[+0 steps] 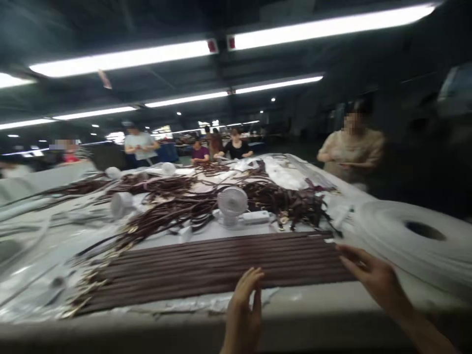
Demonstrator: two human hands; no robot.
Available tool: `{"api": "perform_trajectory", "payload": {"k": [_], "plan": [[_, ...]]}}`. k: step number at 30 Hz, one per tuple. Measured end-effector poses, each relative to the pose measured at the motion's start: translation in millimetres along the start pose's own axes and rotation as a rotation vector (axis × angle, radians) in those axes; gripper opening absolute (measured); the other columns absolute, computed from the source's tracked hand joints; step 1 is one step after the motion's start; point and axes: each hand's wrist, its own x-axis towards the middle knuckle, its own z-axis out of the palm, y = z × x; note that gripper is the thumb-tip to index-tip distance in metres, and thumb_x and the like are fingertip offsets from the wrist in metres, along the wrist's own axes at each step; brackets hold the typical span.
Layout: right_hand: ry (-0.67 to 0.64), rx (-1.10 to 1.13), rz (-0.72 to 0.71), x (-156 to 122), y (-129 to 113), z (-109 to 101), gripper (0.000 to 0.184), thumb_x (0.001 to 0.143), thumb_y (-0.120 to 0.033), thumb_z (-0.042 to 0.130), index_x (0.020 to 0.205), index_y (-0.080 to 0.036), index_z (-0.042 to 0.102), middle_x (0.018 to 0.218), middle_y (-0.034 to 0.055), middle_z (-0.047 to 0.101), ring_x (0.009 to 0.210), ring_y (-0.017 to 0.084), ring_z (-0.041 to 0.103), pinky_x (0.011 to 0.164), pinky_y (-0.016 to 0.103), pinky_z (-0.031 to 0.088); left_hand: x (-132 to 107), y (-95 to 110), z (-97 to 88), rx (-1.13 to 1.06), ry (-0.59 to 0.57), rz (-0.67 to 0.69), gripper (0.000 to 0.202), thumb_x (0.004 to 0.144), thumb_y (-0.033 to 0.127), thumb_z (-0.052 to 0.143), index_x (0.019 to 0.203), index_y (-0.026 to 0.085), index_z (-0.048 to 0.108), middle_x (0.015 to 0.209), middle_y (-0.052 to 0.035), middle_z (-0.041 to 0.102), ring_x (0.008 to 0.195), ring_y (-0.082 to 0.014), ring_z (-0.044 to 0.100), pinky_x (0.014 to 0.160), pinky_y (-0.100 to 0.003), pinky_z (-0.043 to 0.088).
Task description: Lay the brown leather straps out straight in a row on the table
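Note:
A row of dark brown straps [221,265] lies side by side across the near part of a long grey table [313,305], metal ends at the left. My left hand [245,309] is raised at the table's near edge, fingers straight and together, holding nothing. My right hand [372,275] reaches over the right end of the straps, fingers spread, next to a large roll of white plastic film [413,241]. Neither hand grips anything.
A heap of loose brown straps [283,201] covers the table's middle. A small white desk fan [232,204] stands behind the laid-out straps, another fan [121,204] farther left. A person [352,150] stands at the right side; several more people work at the far end.

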Motion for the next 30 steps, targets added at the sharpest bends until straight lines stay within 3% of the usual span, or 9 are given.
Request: {"api": "perform_trajectory", "payload": {"k": [3, 6, 11, 14, 16, 20, 24, 27, 30], "plan": [[0.050, -0.078, 0.096, 43, 7, -18, 0.044, 0.064, -0.053, 0.072, 0.093, -0.020, 0.077, 0.092, 0.0121, 0.078, 0.081, 0.032, 0.070, 0.075, 0.045, 0.058, 12, -46, 43.2, 0.205, -0.142, 0.088, 0.042, 0.094, 0.025, 0.046, 0.128, 0.033, 0.069, 0.140, -0.0060, 0.065, 0.138, -0.0328, 0.054, 0.114, -0.062, 0.047], [0.104, -0.111, 0.107, 104, 22, -7, 0.038, 0.063, -0.052, 0.071, 0.084, -0.020, 0.076, 0.090, 0.0118, 0.078, 0.083, 0.031, 0.068, 0.080, 0.043, 0.055, 13, -75, 67.6, 0.441, -0.155, 0.220, 0.045, 0.092, 0.018, 0.047, 0.130, 0.028, 0.067, 0.142, -0.0069, 0.063, 0.135, -0.0324, 0.056, 0.110, -0.061, 0.051], [0.131, -0.084, 0.213, 182, 42, 30, 0.028, 0.070, -0.044, 0.079, 0.068, -0.019, 0.067, 0.070, 0.0058, 0.070, 0.081, 0.025, 0.066, 0.088, 0.043, 0.050, 11, -98, 70.6, 0.593, -0.076, 0.393, 0.043, 0.090, 0.018, 0.056, 0.131, 0.025, 0.066, 0.141, -0.0073, 0.064, 0.130, -0.0291, 0.061, 0.105, -0.045, 0.059], [0.090, 0.034, 0.287, 202, 41, 44, 0.031, 0.077, -0.042, 0.079, 0.069, -0.018, 0.063, 0.067, -0.0001, 0.064, 0.075, 0.018, 0.063, 0.084, 0.039, 0.052, 14, -102, 67.9, 0.575, -0.070, 0.457, 0.044, 0.089, 0.018, 0.058, 0.132, 0.025, 0.065, 0.140, -0.0074, 0.065, 0.128, -0.0285, 0.063, 0.102, -0.043, 0.061], [0.068, 0.169, 0.314, 200, 33, 45, 0.034, 0.078, -0.047, 0.078, 0.071, -0.018, 0.061, 0.068, 0.0009, 0.065, 0.072, 0.018, 0.063, 0.078, 0.037, 0.054, 15, -100, 66.4, 0.511, -0.058, 0.419, 0.045, 0.089, 0.019, 0.058, 0.133, 0.025, 0.064, 0.140, -0.0074, 0.065, 0.130, -0.0280, 0.062, 0.104, -0.043, 0.060], [0.008, 0.486, 0.346, 148, 2, 34, 0.040, 0.074, -0.056, 0.075, 0.086, -0.021, 0.061, 0.082, 0.0038, 0.070, 0.069, 0.018, 0.063, 0.062, 0.032, 0.054, 15, -82, 64.0, 0.256, -0.002, 0.116, 0.038, 0.093, 0.028, 0.056, 0.130, 0.027, 0.066, 0.143, -0.0068, 0.064, 0.133, -0.0273, 0.060, 0.112, -0.045, 0.053], [-0.071, 0.706, 0.464, 41, -30, 28, 0.040, 0.073, -0.049, 0.083, 0.095, -0.022, 0.063, 0.083, 0.0014, 0.068, 0.064, 0.014, 0.060, 0.054, 0.025, 0.050, 20, -41, 74.7, -0.194, 0.020, -0.276, 0.042, 0.095, 0.051, 0.055, 0.124, 0.025, 0.070, 0.141, -0.0103, 0.065, 0.128, -0.0304, 0.063, 0.107, -0.046, 0.055], [-0.176, 0.860, 0.670, -47, -48, 36, 0.034, 0.077, -0.042, 0.085, 0.095, -0.022, 0.065, 0.073, -0.0009, 0.063, 0.059, 0.010, 0.055, 0.054, 0.021, 0.045, 23, -3, 97.8, -0.648, -0.212, -0.572, 0.061, 0.089, 0.065, 0.059, 0.128, 0.019, 0.068, 0.135, -0.0179, 0.067, 0.116, -0.0328, 0.070, 0.095, -0.044, 0.060], [-0.226, 0.816, 0.790, -114, -56, 43, 0.034, 0.080, -0.046, 0.083, 0.097, -0.022, 0.067, 0.069, -0.0014, 0.060, 0.057, 0.010, 0.051, 0.052, 0.021, 0.040, 24, 26, 121.9, -0.998, -0.424, -0.775, 0.061, 0.087, 0.059, 0.067, 0.128, 0.014, 0.066, 0.128, -0.0218, 0.070, 0.115, -0.0310, 0.071, 0.096, -0.039, 0.057]]}}
